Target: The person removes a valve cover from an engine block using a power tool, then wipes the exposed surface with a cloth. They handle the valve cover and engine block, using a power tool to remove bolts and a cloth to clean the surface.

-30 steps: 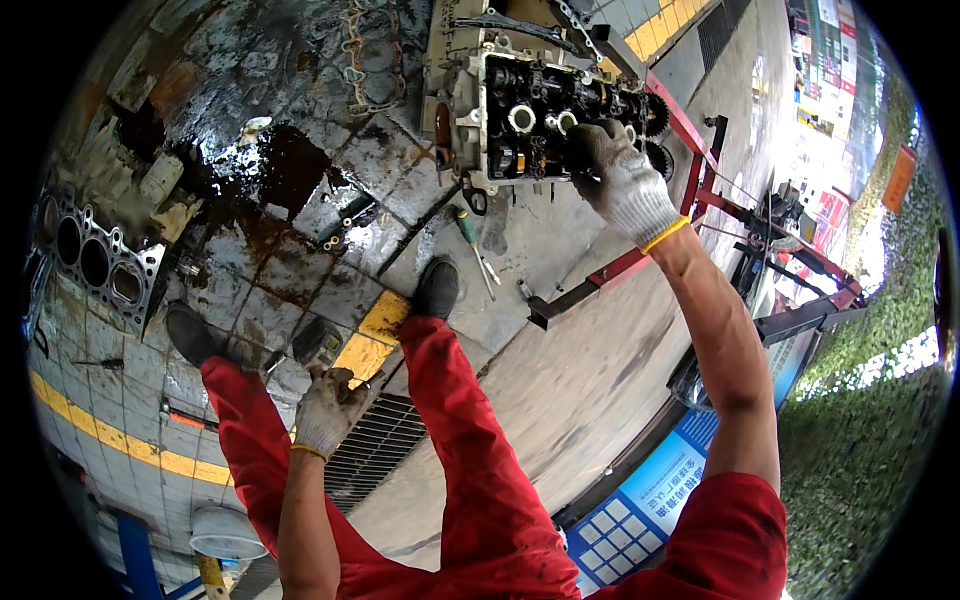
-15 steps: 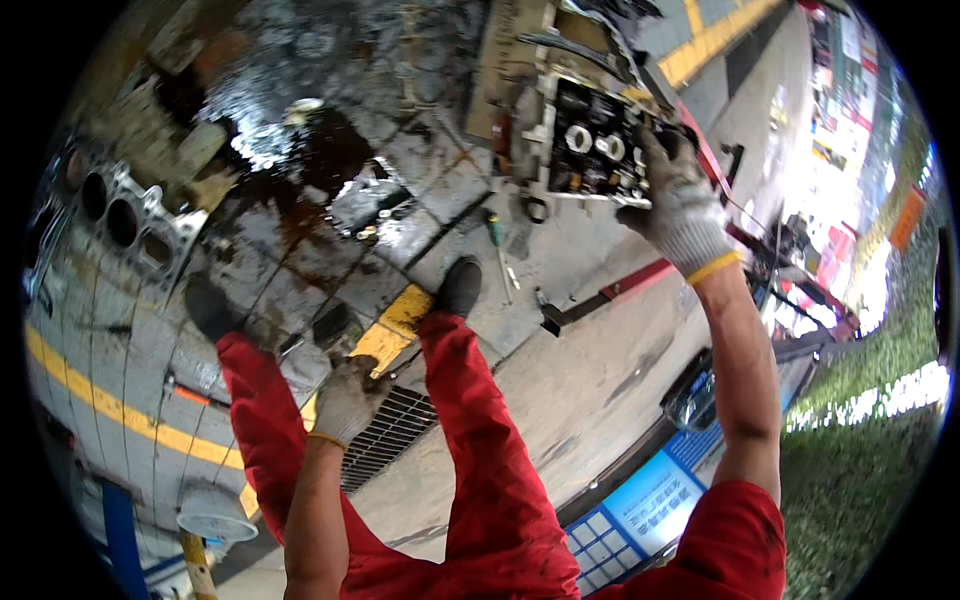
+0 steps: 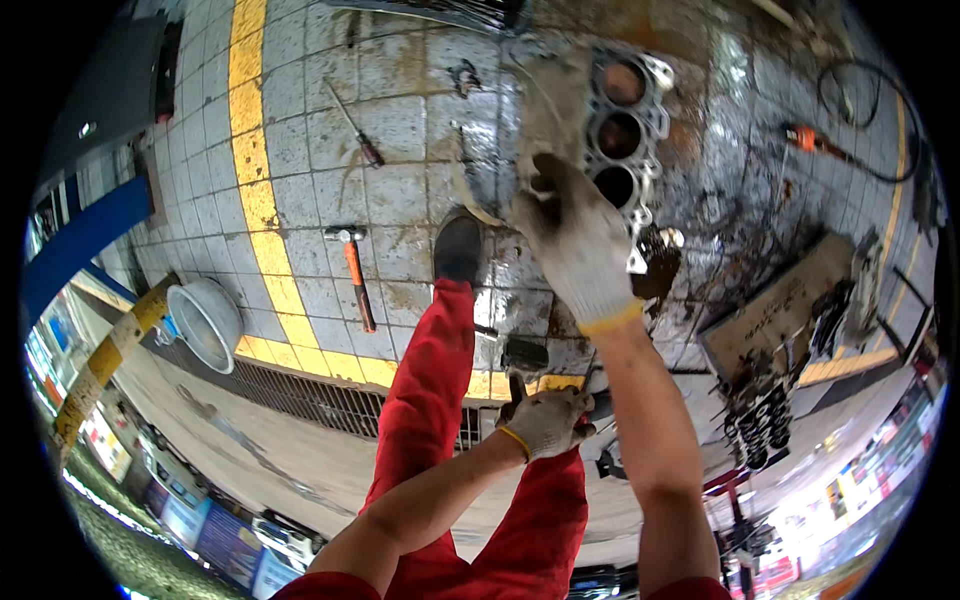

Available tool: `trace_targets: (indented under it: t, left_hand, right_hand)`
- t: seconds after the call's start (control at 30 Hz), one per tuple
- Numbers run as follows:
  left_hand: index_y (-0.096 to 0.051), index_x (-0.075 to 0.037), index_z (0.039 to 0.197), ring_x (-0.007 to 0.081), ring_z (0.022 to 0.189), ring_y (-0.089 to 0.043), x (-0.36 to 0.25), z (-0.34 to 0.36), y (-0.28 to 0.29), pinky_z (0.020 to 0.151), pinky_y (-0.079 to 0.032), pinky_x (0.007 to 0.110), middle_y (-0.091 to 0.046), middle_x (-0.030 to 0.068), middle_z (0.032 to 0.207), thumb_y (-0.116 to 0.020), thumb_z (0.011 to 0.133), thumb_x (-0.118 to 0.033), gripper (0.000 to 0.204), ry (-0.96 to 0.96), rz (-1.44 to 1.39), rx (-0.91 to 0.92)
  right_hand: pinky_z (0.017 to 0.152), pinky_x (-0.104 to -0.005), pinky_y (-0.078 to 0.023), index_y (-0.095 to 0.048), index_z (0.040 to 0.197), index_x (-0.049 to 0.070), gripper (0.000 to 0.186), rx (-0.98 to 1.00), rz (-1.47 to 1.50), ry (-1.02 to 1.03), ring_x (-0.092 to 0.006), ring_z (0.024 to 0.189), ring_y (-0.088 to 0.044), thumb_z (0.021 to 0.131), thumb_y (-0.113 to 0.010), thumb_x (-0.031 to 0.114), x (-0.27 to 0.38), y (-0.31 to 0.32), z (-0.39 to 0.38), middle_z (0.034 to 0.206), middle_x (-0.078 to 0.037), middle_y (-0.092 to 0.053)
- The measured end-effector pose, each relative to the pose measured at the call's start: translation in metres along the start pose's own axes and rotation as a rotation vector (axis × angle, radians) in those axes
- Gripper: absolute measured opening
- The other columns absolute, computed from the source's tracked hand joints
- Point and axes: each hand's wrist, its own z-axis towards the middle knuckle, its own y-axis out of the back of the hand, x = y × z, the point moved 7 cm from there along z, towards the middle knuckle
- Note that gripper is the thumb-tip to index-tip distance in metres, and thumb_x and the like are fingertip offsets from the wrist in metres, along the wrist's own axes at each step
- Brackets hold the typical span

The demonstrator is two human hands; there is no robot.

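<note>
My right hand [image 3: 583, 240], in a white knit glove with dark-stained fingertips, reaches over the near left side of a grey metal engine block [image 3: 643, 165]. Its fingers are bent and apart, and I see nothing held in them. Whether it touches the block cannot be told. Three round cylinder bores show in the block, which lies on the tiles. My left hand [image 3: 552, 420], in the same kind of glove, is at my right knee. Its thumb stands away from the partly bent fingers, and nothing shows in it.
An orange-handled hammer [image 3: 356, 280] and a screwdriver [image 3: 354, 124] lie on the left tiles, with a grey plastic basin [image 3: 208, 322] farther left. On the right are a cardboard sheet [image 3: 765, 310], a dark engine part [image 3: 757, 425] and an orange tool on a cable [image 3: 803, 137]. Oil wets the floor.
My view has swung left. My right hand has left the dark engine part on the right and come over to the engine block. My left hand has shifted toward my right knee.
</note>
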Motion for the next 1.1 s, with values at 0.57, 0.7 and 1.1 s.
trace_targets:
  t: [0.57,0.7,1.1]
  left_hand:
    - [-0.059,-0.008,0.136,0.0342,0.107,-0.071,0.079,-0.049,0.159,0.086,-0.059,0.048,-0.070,0.0189,0.112,-0.066,0.100,-0.043,0.051,-0.153,-0.426,-0.438]
    - [-0.057,-0.009,0.138,0.0333,0.105,-0.071,0.083,-0.053,0.168,0.084,-0.060,0.047,-0.069,0.0183,0.114,-0.065,0.101,-0.043,0.051,-0.146,-0.465,-0.546]
    - [-0.064,-0.002,0.128,0.0324,0.097,-0.073,0.062,-0.059,0.157,0.081,-0.059,0.047,-0.071,0.0184,0.112,-0.066,0.096,-0.043,0.053,-0.277,-0.117,-0.653]
  right_hand:
    - [0.101,-0.0436,-0.058,-0.054,0.146,-0.003,0.061,0.358,-0.832,-0.138,-0.0371,0.127,-0.068,0.095,-0.063,0.029,-0.019,-0.310,0.288,0.146,-0.031,-0.060]
    - [0.100,-0.0430,-0.058,-0.050,0.150,-0.004,0.062,0.408,-0.906,-0.106,-0.0359,0.129,-0.067,0.097,-0.059,0.026,-0.016,-0.332,0.289,0.148,-0.029,-0.059]
    - [0.093,-0.0371,-0.059,-0.061,0.136,-0.008,0.052,0.337,-0.813,-0.019,-0.0324,0.127,-0.067,0.094,-0.061,0.023,0.011,-0.301,0.275,0.140,-0.029,-0.064]
